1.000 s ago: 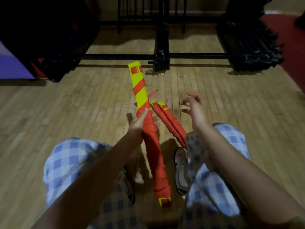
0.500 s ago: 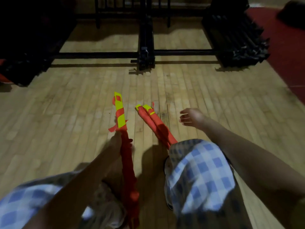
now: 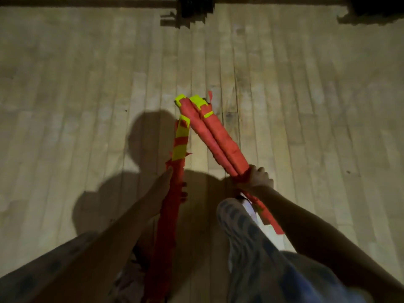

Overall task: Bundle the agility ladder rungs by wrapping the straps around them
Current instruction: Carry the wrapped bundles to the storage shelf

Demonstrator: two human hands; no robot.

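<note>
Rung bundle (image 3: pixel 179 162) strap-wrapped in left hand (image 3: pixel 168 184), 2 cloth-wound bundles (image 3: pixel 218 138) in right hand (image 3: pixel 258 178)

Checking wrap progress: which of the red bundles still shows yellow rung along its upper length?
The left hand's bundle: red strap spirals with yellow gaps near its top. The right hand's bundles are solid red, yellow only at the tips.

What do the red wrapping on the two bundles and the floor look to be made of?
Red wrapping on the left-hand bundle: probably woven fabric strap, matte, frayed edges. Right-hand bundle: same, wound in ridged turns. Floor: wood strips, dull sheen.
</note>
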